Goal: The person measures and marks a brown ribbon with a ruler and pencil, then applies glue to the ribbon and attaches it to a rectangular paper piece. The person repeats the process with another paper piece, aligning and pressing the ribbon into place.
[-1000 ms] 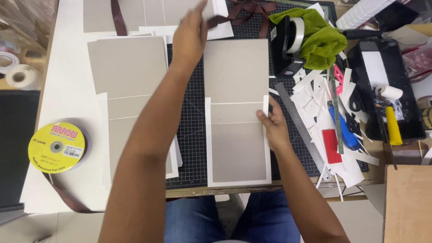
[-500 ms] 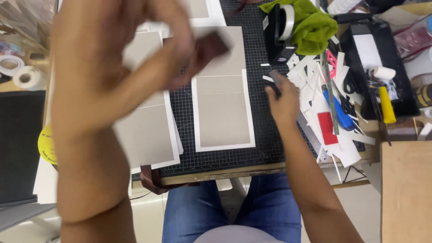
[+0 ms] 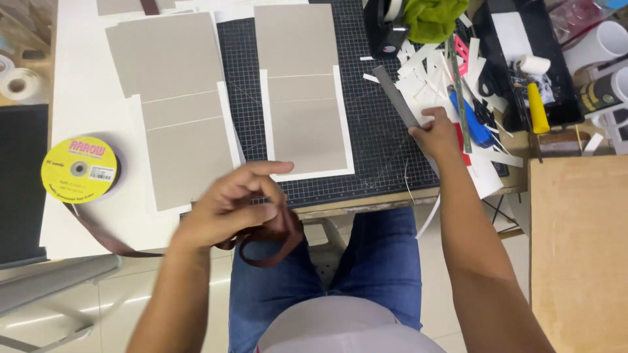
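My left hand [image 3: 232, 206] is near the front edge of the table, its fingers closed on a dark brown ribbon [image 3: 268, 245] that loops down over my lap. The ribbon trails left under the table edge toward a yellow ribbon spool [image 3: 78, 168]. My right hand [image 3: 437, 134] rests on the right side of the black cutting mat [image 3: 379, 137], fingers on the lower end of a grey metal ruler [image 3: 400, 99]. Between my hands lies a grey board on white paper [image 3: 306, 117].
More grey boards on white paper [image 3: 171, 104] lie left of the mat. White paper scraps [image 3: 432, 72], a blue cutter [image 3: 468, 121], a green cloth [image 3: 432, 19] and a black tray with a small roller [image 3: 533, 78] crowd the right. A brown board [image 3: 579, 248] stands lower right.
My left hand came back from the far edge of the table to the near edge, bringing the brown ribbon. My right hand shifted right from the paper's edge onto the ruler.
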